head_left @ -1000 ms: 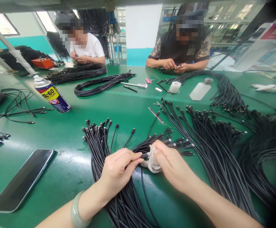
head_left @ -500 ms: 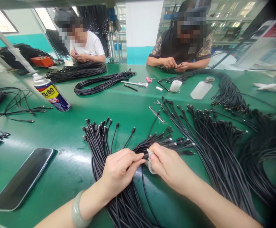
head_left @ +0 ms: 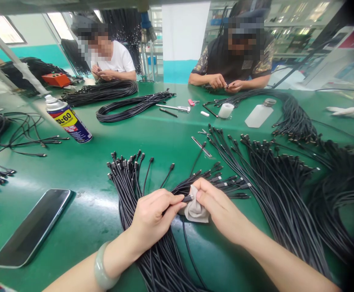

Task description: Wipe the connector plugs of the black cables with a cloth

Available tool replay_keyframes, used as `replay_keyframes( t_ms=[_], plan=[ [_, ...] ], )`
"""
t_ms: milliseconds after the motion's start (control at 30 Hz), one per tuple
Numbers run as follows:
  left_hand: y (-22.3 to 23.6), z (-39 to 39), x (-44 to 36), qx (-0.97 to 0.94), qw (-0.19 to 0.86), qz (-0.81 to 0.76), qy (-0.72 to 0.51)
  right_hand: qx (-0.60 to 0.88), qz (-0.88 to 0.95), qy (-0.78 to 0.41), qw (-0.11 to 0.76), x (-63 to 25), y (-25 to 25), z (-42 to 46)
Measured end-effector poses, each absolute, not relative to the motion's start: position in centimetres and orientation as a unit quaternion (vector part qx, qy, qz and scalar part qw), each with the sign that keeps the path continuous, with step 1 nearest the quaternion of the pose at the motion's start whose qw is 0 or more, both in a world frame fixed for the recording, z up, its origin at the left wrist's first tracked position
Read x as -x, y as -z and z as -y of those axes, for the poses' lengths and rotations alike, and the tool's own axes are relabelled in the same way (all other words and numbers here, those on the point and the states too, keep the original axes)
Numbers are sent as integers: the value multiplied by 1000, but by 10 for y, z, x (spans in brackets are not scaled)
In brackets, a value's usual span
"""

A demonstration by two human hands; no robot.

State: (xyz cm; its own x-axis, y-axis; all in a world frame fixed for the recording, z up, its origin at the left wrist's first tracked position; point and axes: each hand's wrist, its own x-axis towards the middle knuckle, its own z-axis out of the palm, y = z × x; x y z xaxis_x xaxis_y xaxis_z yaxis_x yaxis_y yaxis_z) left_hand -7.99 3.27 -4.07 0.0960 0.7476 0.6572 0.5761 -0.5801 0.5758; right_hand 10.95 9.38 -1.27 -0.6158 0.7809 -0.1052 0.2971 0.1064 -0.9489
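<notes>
Two bare hands work close together just above a green tabletop (head_left: 94,170), fingertips almost meeting. The left hand (head_left: 154,219) pinches a small dark cable connector (head_left: 188,198) between thumb and fingers, its cable running back into the bundle. The right hand (head_left: 221,211) presses a crumpled grey cloth (head_left: 195,211) up beside the connector's tip, gripping it between thumb and fingers. The fingers hide part of the contact, so exactly how the cloth meets the connector is hard to tell.

Directly under and beyond the hands lies a thick bundle of black cables (head_left: 131,186), its connector ends fanned out ahead of them. A pale jade bangle (head_left: 101,268) circles the left wrist. Left of the hands rests a smartphone (head_left: 32,228), face up. To the right, a wide sweep of similar black cables (head_left: 274,186) spreads across the tabletop.

Farther ahead of the hands stand a spray can with a yellow label (head_left: 69,120), a white tape roll (head_left: 226,110) and a plastic bottle (head_left: 258,116), with coiled black cables (head_left: 119,108) beyond the can. Across the tabletop, two seated co-workers (head_left: 110,61) (head_left: 233,59) handle cables with their own hands.
</notes>
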Motion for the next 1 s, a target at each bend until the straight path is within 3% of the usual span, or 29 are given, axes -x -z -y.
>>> replay_keyframes(
  t_ms=[133, 433, 1000],
  plan=[
    [42, -33, 81, -738, 87, -450, -495, 379, 720, -546, 200, -110, 13, -96],
    [43, -34, 80, -740, 88, -451, -491, 359, 840, -372, 166, -112, 18, -95],
    [43, -33, 79, -742, 82, -452, -489, 376, 808, -416, 183, -111, 14, -93]
  ],
)
